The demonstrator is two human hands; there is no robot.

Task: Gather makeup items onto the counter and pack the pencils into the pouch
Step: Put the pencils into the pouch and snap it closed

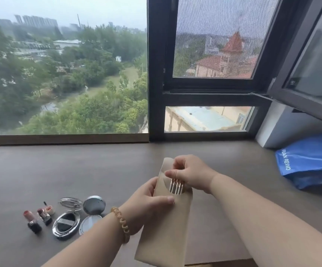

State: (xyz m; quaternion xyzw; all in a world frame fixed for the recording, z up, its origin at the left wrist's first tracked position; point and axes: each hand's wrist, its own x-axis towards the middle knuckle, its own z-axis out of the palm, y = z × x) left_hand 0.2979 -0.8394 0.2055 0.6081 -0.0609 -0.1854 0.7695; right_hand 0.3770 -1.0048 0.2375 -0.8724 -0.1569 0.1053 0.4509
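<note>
We hold the beige pouch [168, 224] over the counter [79, 170], our left hand [148, 199] gripping its edge near the mouth. Our right hand [189, 174] pinches the gold-ended pencils [176, 186], which stand in the opening. Left on the counter lie two lipsticks [33, 221] and open compacts [66, 225]; a blue bag [310, 160] sits far right.

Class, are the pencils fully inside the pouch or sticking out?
Partly out: pencils show metal ends at the pouch mouth; right hand grips them.
</note>
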